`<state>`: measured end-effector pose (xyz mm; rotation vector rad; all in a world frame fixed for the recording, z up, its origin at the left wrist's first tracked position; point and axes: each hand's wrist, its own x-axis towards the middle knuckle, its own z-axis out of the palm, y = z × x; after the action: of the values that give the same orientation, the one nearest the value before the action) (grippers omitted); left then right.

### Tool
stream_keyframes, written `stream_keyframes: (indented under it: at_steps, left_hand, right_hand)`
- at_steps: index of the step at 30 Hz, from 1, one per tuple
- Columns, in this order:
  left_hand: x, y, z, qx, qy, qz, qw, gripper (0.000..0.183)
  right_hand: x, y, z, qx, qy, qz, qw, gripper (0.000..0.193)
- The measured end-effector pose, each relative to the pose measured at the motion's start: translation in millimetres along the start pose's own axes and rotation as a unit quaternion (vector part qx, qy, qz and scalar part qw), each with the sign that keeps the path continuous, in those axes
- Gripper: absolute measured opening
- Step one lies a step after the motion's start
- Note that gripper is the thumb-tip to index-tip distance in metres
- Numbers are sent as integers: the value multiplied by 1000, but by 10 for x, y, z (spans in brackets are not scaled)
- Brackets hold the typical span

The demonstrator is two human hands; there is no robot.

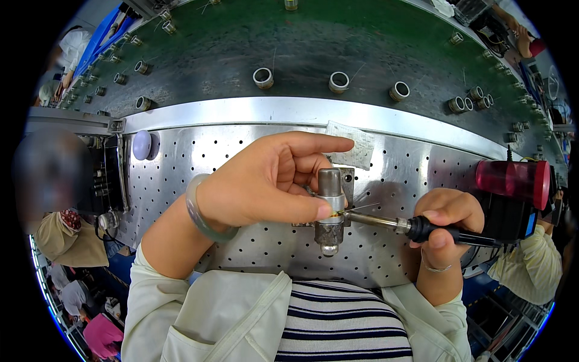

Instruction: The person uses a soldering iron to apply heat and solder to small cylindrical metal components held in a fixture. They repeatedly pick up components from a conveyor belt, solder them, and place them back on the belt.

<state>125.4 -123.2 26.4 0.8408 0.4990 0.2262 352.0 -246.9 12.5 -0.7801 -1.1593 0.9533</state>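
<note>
Along the far edge of the counter (386, 259) runs a metal rail (253, 110); perforated surface spreads leftward. Near the rail sit a purple knob (142, 145) and pale cloth (362, 148); a red jar (512, 183) stands right. The right hand (451, 218) has its grip closed around a soldering iron (377, 220), tip at the central metal cylinder (335, 200); the left hand's (271, 178) thumb touches it, but one cannot tell whether that grip holds it.

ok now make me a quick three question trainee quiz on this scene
1. Which hand grips the soldering iron?
2. True or false: its working end points away from the metal cylinder.
3. What colour is the cylindrical container at the right: a) yellow, b) pinkish red, c) white?

Key:
1. The right hand.
2. False; it points toward the metal cylinder.
3. b
</note>
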Motion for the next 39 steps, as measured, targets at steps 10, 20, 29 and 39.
stream_keyframes:
  at_steps: [10, 20, 29, 39]
  left_hand:
    - [59, 268, -352, 71, 84, 146, 983, 54]
    - [-440, 1072, -2235, 646, 543, 81, 530, 33]
    - [372, 675, -569, 743, 216, 348, 530, 39]
    - [520, 419, -183, 390, 161, 98, 901, 28]
  right_hand:
    - [24, -58, -69, 5, 138, 19, 990, 26]
    - [29, -57, -67, 41, 116, 34, 992, 26]
    - [15, -96, -160, 9, 124, 50, 991, 21]
    - [15, -141, -173, 10, 127, 33, 991, 22]
